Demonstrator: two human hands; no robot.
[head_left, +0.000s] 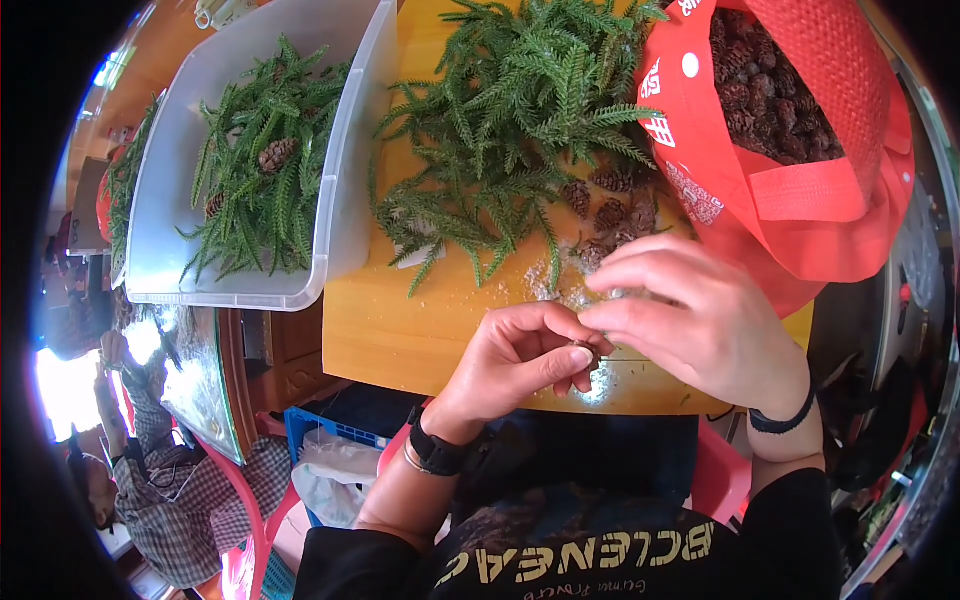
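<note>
While the left hand [520, 355] pinches a small brown pine cone [586, 352] steady above the yellow wooden table [400, 320], the right hand [690, 315] apparently grips its tip to work it.

Head-worn fisheye, looking steeply down from close above onto wooden table [400, 330], forearms entering from lower edge, straight edges bending toward rim.

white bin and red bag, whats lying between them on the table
In the head view, a pile of green fir sprigs lies between the white bin and red bag, with loose pine cones by the bag.
</note>
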